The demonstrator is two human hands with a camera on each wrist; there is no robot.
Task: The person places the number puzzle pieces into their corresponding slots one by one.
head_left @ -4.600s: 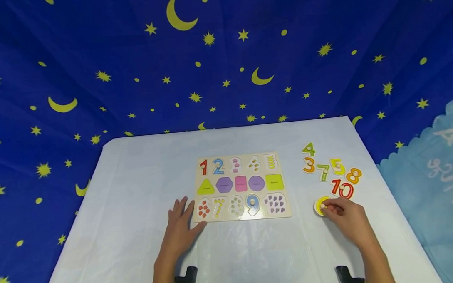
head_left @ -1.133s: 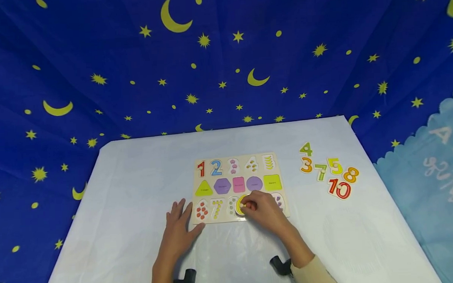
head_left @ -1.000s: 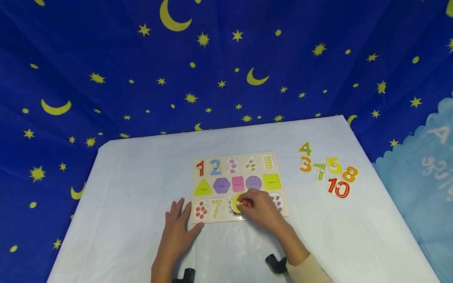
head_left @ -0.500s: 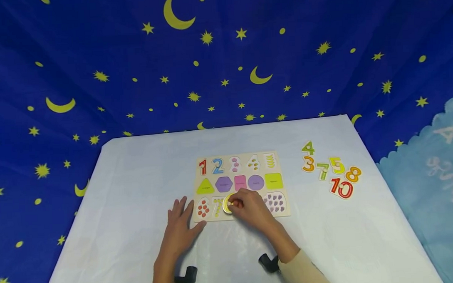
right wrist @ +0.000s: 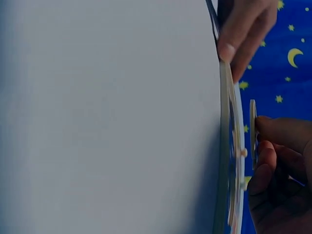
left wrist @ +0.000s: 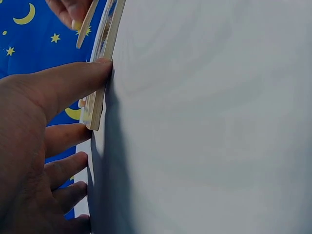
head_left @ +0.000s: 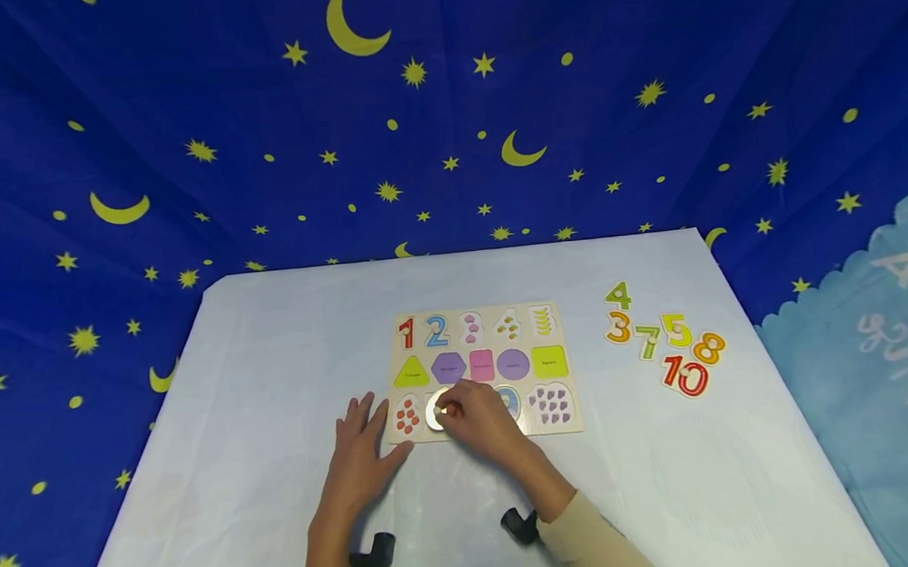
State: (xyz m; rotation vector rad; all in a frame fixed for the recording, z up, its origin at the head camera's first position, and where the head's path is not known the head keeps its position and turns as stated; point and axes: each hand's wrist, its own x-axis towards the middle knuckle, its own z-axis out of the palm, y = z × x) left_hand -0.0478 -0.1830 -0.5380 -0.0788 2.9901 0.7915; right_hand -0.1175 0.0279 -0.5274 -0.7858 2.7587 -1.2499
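My right hand pinches a rounded yellow number puzzle piece by its small knob, between thumb and fingers. Its digit cannot be read now. The piece is over the bottom row of the wooden number board, covering the seven-shaped recess. In the right wrist view a gap separates the thin piece from the board. My left hand lies with fingers spread at the board's lower left corner; in the left wrist view its thumb touches the board's edge. Pieces 1, 2 and 9 sit in the board.
Several loose number pieces, among them the 4, 7 and 10, lie right of the board. A white sheet covers the table. Blue cloth with moons and stars hangs behind.
The right hand has carried the yellow piece from beside the loose numbers leftward onto the board's area, then along the bottom row past the 9. The left hand has stayed at the corner.
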